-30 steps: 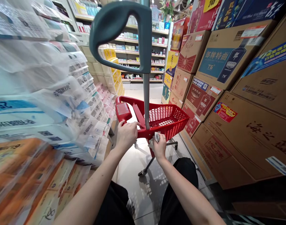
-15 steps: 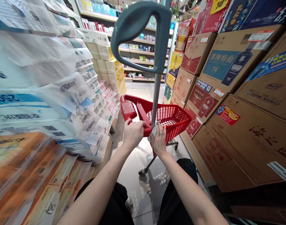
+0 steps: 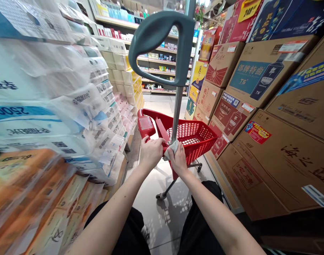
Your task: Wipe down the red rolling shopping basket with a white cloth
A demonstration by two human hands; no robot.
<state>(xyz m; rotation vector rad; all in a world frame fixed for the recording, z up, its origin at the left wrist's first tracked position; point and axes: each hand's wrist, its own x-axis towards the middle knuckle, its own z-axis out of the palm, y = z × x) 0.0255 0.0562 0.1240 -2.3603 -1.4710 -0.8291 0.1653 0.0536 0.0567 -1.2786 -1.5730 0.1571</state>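
We see a narrow shop aisle with a pale tiled floor (image 3: 164, 221), shiny under bright light. On our left rise stacks of plastic-wrapped white packs (image 3: 50, 122), with orange packs (image 3: 26, 173) lower and nearer. Cardboard cartons (image 3: 260, 156) tower on our right, under a yellow price sign (image 3: 249, 10). Ahead of us, stocked shelves (image 3: 118, 22) line the far end.

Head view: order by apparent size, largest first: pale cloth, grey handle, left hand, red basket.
1. Red basket and grey handle: too close to rank; the handle is nearer the camera.
2. Left hand.
3. Pale cloth, partly covered by the right hand.
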